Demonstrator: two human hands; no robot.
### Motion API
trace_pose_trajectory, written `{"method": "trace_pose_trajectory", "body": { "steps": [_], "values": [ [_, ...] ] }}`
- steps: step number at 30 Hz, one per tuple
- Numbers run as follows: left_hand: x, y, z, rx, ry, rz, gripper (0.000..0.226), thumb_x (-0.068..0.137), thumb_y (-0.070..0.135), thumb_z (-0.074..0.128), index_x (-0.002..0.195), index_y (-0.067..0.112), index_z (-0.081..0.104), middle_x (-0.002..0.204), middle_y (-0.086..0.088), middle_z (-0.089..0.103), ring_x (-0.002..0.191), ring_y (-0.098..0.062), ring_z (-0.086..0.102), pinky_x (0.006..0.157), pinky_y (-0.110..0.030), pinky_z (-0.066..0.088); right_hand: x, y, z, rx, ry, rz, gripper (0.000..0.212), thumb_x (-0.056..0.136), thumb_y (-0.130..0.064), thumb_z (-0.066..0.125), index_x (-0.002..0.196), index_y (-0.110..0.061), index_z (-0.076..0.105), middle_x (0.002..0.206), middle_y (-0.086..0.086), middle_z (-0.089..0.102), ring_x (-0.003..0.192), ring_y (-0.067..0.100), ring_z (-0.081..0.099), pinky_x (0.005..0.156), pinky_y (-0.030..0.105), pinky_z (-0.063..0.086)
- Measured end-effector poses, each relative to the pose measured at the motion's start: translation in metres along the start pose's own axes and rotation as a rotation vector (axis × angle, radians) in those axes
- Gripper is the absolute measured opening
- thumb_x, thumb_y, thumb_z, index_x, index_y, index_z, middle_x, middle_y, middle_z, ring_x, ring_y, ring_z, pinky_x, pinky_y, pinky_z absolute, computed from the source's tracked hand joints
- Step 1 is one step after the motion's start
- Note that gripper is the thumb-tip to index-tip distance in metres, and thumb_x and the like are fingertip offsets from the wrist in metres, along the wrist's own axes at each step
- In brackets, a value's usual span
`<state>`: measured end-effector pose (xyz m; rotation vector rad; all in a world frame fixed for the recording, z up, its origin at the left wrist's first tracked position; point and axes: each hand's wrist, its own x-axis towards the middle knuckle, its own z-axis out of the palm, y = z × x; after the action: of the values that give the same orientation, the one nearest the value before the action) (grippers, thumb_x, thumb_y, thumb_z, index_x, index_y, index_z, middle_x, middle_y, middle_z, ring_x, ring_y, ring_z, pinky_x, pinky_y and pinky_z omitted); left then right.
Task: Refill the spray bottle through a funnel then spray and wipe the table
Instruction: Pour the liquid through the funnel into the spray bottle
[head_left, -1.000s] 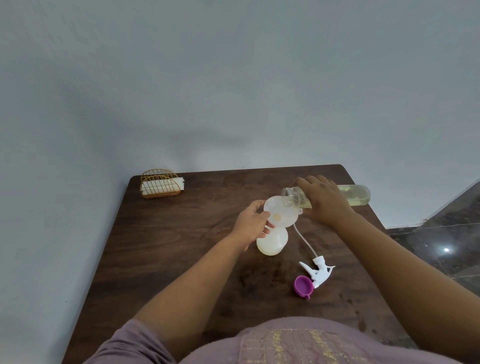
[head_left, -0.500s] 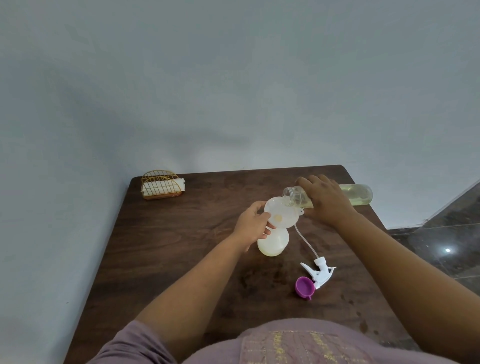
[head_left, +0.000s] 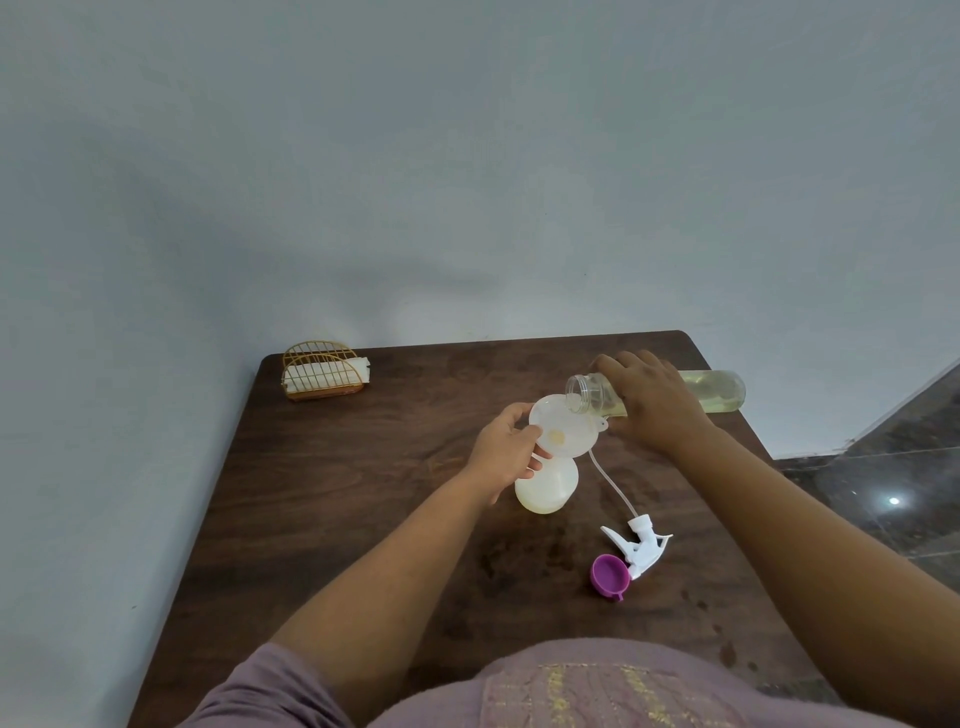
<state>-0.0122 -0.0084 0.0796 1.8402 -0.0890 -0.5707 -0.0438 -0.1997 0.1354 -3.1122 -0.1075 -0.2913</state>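
Head view looks down on a dark wooden table (head_left: 332, 499) set against a pale wall, with a person's two bare forearms reaching over it from a mauve garment at the bottom edge. Beyond the right fingertips, the clear refill bottle (head_left: 719, 391) lies nearly level above the table, pale yellow liquid pooled along its lower side, its open mouth just over the funnel's rim. The right hand (head_left: 657, 402) grips this bottle from above, fingers curled round its middle and thumb hidden beneath. Just below and beside the left fingers stands the translucent white spray bottle (head_left: 548, 491), upright on the table and holding a pale liquid. The left hand (head_left: 506, 452) holds the wide white funnel (head_left: 563, 427) by its near rim, fingers curled at the edge, thumb on top; the funnel sits in the spray bottle's neck with a small yellowish pool at its centre. Well apart from the left fingers, at the far left corner, a gold wire holder (head_left: 322, 370) keeps white napkins. Nearer the person than the right fingers, the white trigger sprayer head (head_left: 641, 548) lies on its side, its thin dip tube (head_left: 610, 486) running back toward the funnel. Touching the sprayer lies a small purple cap (head_left: 610, 576), open side up.
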Motion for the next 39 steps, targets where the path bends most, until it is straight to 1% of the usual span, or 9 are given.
{"method": "trace_pose_trajectory", "body": {
  "steps": [6,10,14,21,33,37,39],
  "values": [
    [0.0006,-0.0006,-0.0002,-0.003,-0.003,-0.001,0.033,0.100,0.022,0.049,0.133,0.026,0.049,0.111,-0.006,0.068,0.078,-0.016,0.064,0.072,-0.028,0.057,0.0007,0.0001,0.0017,0.001,0.003,0.004,0.055,0.062,-0.024,0.081,0.110,-0.020,0.055,0.088,-0.001,0.055,0.086,0.024,0.052,0.076,0.035,0.043],
    [0.0004,-0.0008,-0.0005,-0.004,-0.005,0.001,0.033,0.100,0.022,0.048,0.133,0.026,0.049,0.110,-0.007,0.068,0.077,-0.015,0.064,0.069,-0.026,0.057,0.0007,0.0006,0.0027,0.014,0.011,0.005,0.053,0.062,-0.023,0.081,0.109,-0.021,0.055,0.088,-0.002,0.055,0.086,0.024,0.052,0.076,0.036,0.044],
    [0.0010,-0.0010,-0.0005,0.001,-0.001,-0.002,0.032,0.101,0.022,0.048,0.132,0.027,0.049,0.107,-0.004,0.068,0.077,-0.015,0.065,0.074,-0.029,0.058,0.0007,0.0001,0.0015,0.016,0.002,0.008,0.052,0.064,-0.023,0.079,0.110,-0.021,0.055,0.090,-0.001,0.056,0.088,0.024,0.052,0.077,0.036,0.044],
    [0.0005,-0.0008,-0.0010,-0.003,-0.006,-0.001,0.031,0.100,0.022,0.048,0.131,0.027,0.050,0.105,-0.004,0.069,0.077,-0.015,0.065,0.075,-0.031,0.058,0.0002,0.0003,0.0000,0.019,-0.001,0.007,0.052,0.064,-0.024,0.080,0.110,-0.021,0.055,0.090,-0.001,0.056,0.089,0.025,0.053,0.078,0.037,0.043],
    [-0.0008,0.0005,-0.0010,0.007,-0.004,0.003,0.033,0.100,0.022,0.049,0.133,0.027,0.049,0.107,-0.004,0.068,0.077,-0.015,0.065,0.074,-0.028,0.058,0.0000,0.0005,-0.0013,0.009,-0.009,0.004,0.055,0.064,-0.026,0.081,0.113,-0.018,0.056,0.094,0.002,0.058,0.090,0.026,0.053,0.079,0.037,0.044],
    [-0.0006,0.0005,-0.0006,-0.003,-0.003,-0.003,0.032,0.100,0.022,0.049,0.132,0.027,0.050,0.102,-0.002,0.068,0.076,-0.014,0.065,0.075,-0.031,0.058,0.0003,0.0004,-0.0023,0.005,-0.008,0.006,0.054,0.065,-0.026,0.081,0.112,-0.020,0.055,0.093,0.001,0.058,0.090,0.025,0.052,0.079,0.036,0.044],
    [-0.0006,0.0008,-0.0009,-0.001,-0.003,-0.003,0.032,0.100,0.022,0.049,0.132,0.027,0.050,0.104,-0.002,0.068,0.076,-0.014,0.065,0.075,-0.031,0.058,0.0005,0.0007,-0.0024,0.007,-0.008,0.007,0.054,0.065,-0.026,0.080,0.112,-0.020,0.055,0.093,0.000,0.057,0.090,0.025,0.052,0.078,0.036,0.043]
  ]
}}
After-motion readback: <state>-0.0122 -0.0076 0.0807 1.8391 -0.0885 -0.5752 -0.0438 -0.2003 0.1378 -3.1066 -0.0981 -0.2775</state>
